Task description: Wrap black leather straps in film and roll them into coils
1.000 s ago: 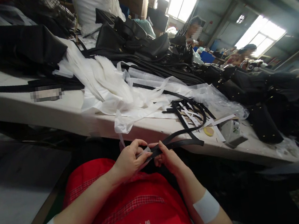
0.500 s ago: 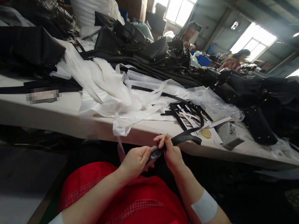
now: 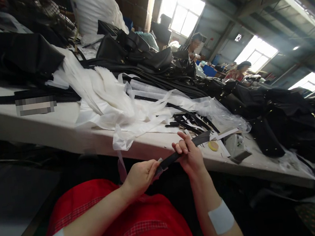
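A black strap runs between my two hands, in front of the table's near edge. My left hand is closed on its lower left end, where a bit of clear plastic shows. Farther up the strap, my right hand has its fingers curled round it. The strap's far end reaches past my right hand over the table edge. Beyond it lie black and white strips and a yellow roll.
White wrapping sheets cover the middle of the white table. Black bags are heaped along the back and right. A grey object stands near the right edge. Two people are in the background.
My right hand has moved away from my left, to the right along the strap. The strap's looped far part now lies straighter. The view has shifted slightly.
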`<state>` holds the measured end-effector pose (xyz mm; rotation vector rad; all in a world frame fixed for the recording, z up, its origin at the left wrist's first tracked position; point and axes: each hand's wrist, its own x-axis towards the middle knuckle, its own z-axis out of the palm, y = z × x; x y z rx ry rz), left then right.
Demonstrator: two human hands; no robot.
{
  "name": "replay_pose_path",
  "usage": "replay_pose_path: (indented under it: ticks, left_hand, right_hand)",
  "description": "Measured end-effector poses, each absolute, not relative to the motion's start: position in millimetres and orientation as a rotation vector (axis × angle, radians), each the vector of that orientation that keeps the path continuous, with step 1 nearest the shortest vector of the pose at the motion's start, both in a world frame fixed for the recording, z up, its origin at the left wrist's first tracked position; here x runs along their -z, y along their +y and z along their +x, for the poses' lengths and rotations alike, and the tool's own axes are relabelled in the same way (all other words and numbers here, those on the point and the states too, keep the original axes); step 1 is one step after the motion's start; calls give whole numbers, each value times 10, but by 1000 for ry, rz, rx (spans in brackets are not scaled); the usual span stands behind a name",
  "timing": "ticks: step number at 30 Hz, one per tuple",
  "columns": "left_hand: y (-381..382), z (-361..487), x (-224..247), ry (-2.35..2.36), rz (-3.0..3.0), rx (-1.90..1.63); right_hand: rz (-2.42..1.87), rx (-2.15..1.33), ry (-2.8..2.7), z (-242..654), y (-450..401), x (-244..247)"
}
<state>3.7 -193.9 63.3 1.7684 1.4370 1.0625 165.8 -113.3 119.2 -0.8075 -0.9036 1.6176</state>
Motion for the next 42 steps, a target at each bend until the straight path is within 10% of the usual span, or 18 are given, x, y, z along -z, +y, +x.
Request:
replay_pose_path:
  ticks: [33,42]
  left_hand:
    - [-2212,-226,-22,1538,1769,-1253]
    - [-1976,76,-548,1549,1636,-1327]
  right_hand:
    - [-671,-1549,-821,1717,-757,-1409]
    - [-660,-1792,-865,1134,-1209,-1077]
